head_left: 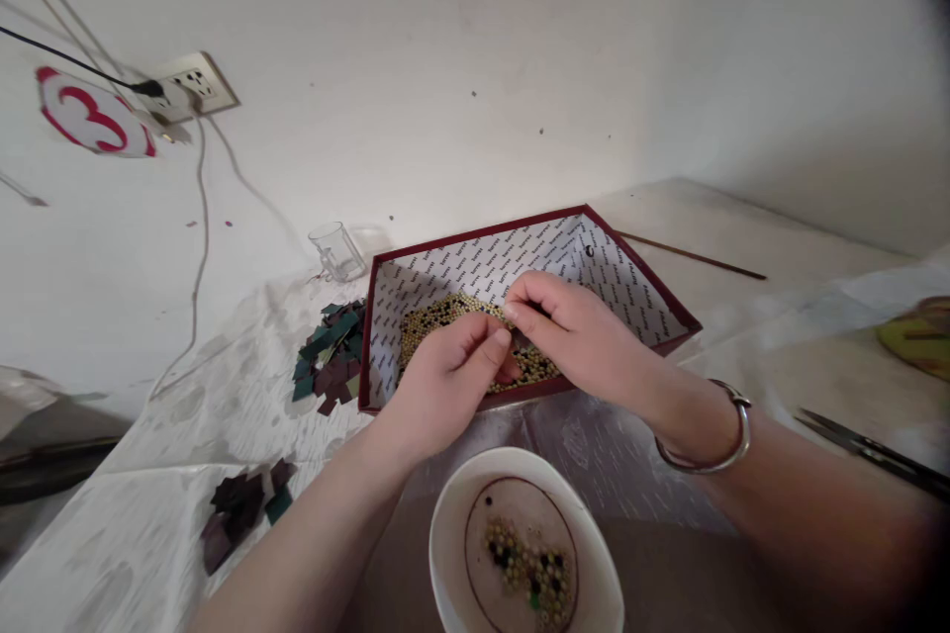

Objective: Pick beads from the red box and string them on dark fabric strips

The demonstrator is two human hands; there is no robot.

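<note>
Over the near part of a dark red box (pixel 482 235) with a patterned white lining, my two hands are close together. My left hand (pixel 452 371) is closed, thumb pressed against the fingers; whatever is in the pinch is too small to make out. Beside it, my right hand (pixel 568 321) is also closed in a pinch, its contents hidden too. Many small yellowish and black beads (pixel 449 316) cover the floor of the box below. Nearer to me stands a white bowl (pixel 452 534) with similar beads (pixel 530 564) at its bottom.
Left of the box lie a heap of dark green and brown square pieces (pixel 331 351), a smaller pile (pixel 244 504) and a clear glass mug (pixel 335 249). To the right are a thin brown stick (pixel 694 255) and dark scissors (pixel 876 450). A socket (pixel 197 84) holds plugged cords.
</note>
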